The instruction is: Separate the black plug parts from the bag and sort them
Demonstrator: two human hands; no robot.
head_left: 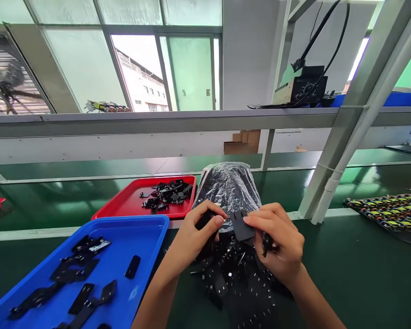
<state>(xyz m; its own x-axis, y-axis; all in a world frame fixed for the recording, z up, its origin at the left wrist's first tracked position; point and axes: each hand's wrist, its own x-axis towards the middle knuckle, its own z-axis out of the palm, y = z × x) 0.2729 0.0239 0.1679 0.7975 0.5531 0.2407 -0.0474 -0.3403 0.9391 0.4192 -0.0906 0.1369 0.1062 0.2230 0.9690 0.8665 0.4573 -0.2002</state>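
My left hand [200, 233] pinches a small black plastic part [205, 220] between thumb and fingers. In my right hand [279, 240] is a flat black plastic piece [242, 226] with slots along its upper edge, gripped by thumb and forefinger. Another small dark part [267, 243] shows under the curled right fingers. The two hands are close together but apart, above a heap of small black parts [222, 274] on the green bench. Behind them stands a clear plastic bag [228, 183] that looks full of dark contents.
A blue tray [149, 228] with several black parts lies at the left. Behind it a red tray [119, 198] holds a pile of black pieces. A white slanted post [349, 128] rises at right, near a panel of circuit boards [393, 211]. A shelf [157, 123] crosses ahead.
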